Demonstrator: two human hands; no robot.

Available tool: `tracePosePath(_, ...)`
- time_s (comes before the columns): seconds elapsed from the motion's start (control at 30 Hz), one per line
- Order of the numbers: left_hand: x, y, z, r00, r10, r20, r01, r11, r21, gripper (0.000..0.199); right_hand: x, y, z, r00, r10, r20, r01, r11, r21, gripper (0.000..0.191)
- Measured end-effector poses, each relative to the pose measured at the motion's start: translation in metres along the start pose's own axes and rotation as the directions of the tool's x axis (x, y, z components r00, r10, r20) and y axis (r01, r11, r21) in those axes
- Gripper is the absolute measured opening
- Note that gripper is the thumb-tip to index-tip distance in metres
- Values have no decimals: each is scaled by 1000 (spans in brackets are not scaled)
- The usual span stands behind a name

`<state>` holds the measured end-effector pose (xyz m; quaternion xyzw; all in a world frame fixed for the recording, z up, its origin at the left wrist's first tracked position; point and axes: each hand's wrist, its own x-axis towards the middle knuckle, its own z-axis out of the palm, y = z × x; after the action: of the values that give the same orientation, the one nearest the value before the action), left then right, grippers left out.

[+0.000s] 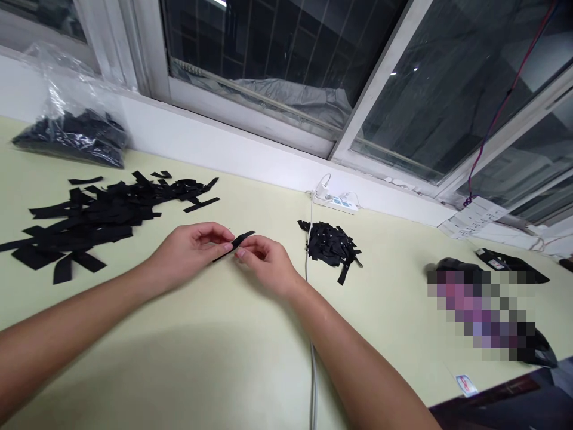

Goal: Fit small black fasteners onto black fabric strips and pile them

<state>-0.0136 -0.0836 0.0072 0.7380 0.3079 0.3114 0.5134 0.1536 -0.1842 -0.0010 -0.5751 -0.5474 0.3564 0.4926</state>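
Note:
Between my two hands, a short black fabric strip point(243, 237) is held just above the pale yellow-green table point(188, 358). My left hand point(197, 245) pinches it between thumb and fingers at its left part. The fingers of my right hand point(267, 261) are closed on it from the other side. To the left lies a spread-out heap of loose black strips point(102, 209). A smaller, tighter pile of black pieces point(332, 243) sits right of my right hand, with tiny light specks on it.
A clear plastic bag point(71, 128) of black pieces rests at the back left by the wall. A white power strip point(335, 203) stands under the window, and its grey cable point(308, 269) runs forward under my right arm. A pixelated object point(481, 310) lies at the right.

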Motion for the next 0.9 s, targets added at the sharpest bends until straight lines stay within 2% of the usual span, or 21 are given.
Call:
tracePosePath(0.13, -1, -1, 3, 999, 5, 36, -4, 1000, -29, 28, 3, 1, 3, 999, 22, -38, -18, 993, 113, 22)
tracePosePath(0.27, -3, -1, 5, 998, 25, 66, -21, 997, -70, 29, 4, 1, 6, 997, 37, -74, -25, 987, 156, 20)
tracePosePath(0.47, -3, -3, 7, 991, -75, 114, 90, 987, -136, 37, 3, 1, 8, 991, 54, -122, -36, 989, 145, 19)
tracePosePath(0.67, -6, 4, 6, 983, -133, 125, 150, 978, -145, 34, 5, 5, 3, 964, 107, -243, -62, 980, 187, 25)
tracePosePath(0.83, -6, 4, 11, 984, -93, 152, 110, 988, -104, 34, 7, 6, 3, 961, 123, -250, -71, 976, 207, 27)
tracePosePath(0.9, -4, 6, 14, 993, -48, 106, 51, 998, -26, 36, 8, 7, 4, 959, 118, -256, -62, 974, 217, 26)
